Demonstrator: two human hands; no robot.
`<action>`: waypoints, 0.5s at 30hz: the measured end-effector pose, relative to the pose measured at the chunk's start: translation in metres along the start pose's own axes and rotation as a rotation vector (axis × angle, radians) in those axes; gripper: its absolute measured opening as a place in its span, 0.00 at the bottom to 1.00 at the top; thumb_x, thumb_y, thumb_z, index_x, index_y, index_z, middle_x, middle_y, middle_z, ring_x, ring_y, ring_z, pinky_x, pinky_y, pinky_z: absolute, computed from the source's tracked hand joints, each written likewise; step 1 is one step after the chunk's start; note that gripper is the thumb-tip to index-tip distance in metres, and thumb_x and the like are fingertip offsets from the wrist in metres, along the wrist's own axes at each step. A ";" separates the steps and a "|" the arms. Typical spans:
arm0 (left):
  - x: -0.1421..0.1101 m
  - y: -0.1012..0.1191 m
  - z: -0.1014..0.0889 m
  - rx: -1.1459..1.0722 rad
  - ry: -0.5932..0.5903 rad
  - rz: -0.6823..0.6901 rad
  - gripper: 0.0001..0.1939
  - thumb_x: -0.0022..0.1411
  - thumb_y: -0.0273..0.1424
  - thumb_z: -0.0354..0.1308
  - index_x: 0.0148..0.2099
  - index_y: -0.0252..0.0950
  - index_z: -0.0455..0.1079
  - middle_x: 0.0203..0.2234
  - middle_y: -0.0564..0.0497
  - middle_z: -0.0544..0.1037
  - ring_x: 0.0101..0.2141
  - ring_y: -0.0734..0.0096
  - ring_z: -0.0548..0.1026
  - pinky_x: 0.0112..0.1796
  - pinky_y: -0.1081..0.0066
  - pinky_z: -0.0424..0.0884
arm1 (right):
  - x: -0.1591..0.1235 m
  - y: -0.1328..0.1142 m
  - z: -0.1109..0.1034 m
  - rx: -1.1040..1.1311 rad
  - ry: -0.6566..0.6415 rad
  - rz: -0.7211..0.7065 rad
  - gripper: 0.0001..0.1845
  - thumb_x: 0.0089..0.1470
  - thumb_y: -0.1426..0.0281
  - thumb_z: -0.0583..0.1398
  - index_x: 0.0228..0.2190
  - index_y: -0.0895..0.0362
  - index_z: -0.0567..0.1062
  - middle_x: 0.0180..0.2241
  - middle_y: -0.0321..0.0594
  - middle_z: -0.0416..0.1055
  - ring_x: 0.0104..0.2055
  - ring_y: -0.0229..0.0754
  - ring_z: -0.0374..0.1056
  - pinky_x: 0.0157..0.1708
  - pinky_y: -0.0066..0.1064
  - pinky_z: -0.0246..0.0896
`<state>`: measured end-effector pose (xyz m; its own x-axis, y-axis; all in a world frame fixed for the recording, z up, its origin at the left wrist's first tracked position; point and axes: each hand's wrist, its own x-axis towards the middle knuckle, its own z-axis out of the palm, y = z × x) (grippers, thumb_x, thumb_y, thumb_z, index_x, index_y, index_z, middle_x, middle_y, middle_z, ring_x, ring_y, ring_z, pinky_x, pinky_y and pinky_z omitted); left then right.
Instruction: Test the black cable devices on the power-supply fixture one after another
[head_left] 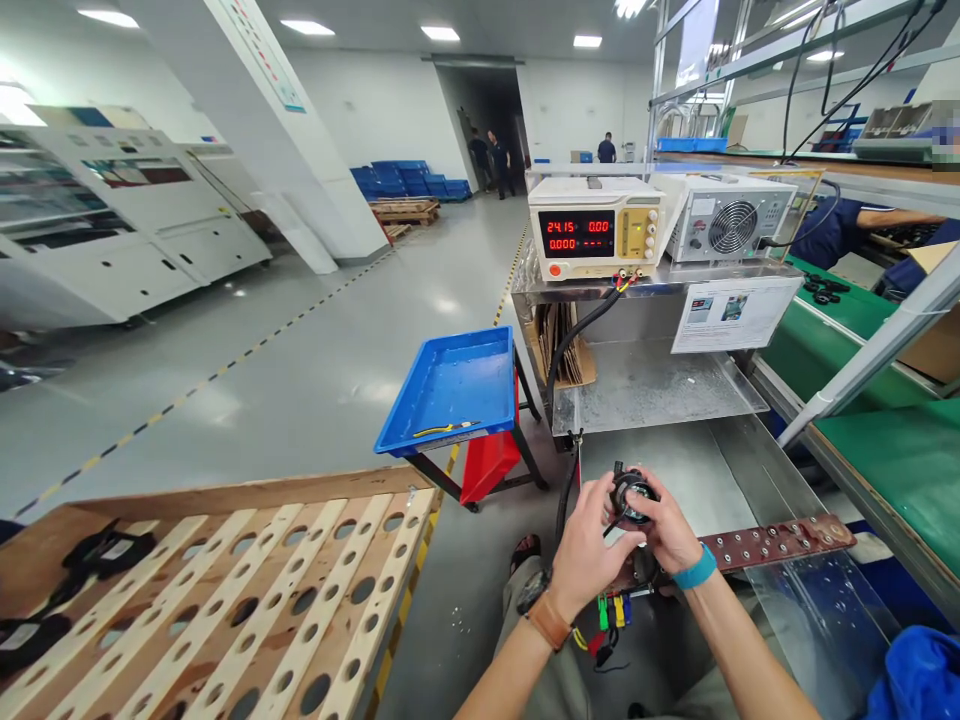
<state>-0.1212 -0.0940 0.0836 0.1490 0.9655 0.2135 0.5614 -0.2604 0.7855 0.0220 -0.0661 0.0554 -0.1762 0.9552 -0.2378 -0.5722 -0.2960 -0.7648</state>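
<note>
Black, round device (627, 484) sits clasped between the half-curled left hand (589, 545) and right hand (673, 530), near a studded brown strip (772, 542); farther left, a blue tray (457, 370) holds yellow-handled pliers (442, 430); beyond, a lit power supply (596, 230) tops a steel table (581, 287).

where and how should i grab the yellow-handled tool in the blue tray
Probably by the yellow handles, reaching down from above: the tool lies flat inside the near edge of the blue tray, handles toward the picture's left, thinner tip toward the right.
</note>
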 end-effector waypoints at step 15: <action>-0.039 -0.040 -0.022 -0.974 -0.793 -0.567 0.26 0.56 0.48 0.64 0.47 0.34 0.63 0.33 0.49 0.74 0.26 0.75 0.74 0.26 0.76 0.67 | 0.084 -0.027 -0.067 -0.065 0.078 0.097 0.23 0.45 0.71 0.71 0.42 0.57 0.72 0.38 0.44 0.73 0.35 0.48 0.72 0.41 0.46 0.72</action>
<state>-0.1673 -0.1207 0.0561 0.6980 0.5965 -0.3963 -0.0419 0.5864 0.8089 0.0768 0.0219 0.0158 -0.1637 0.9199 -0.3564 -0.5021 -0.3887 -0.7726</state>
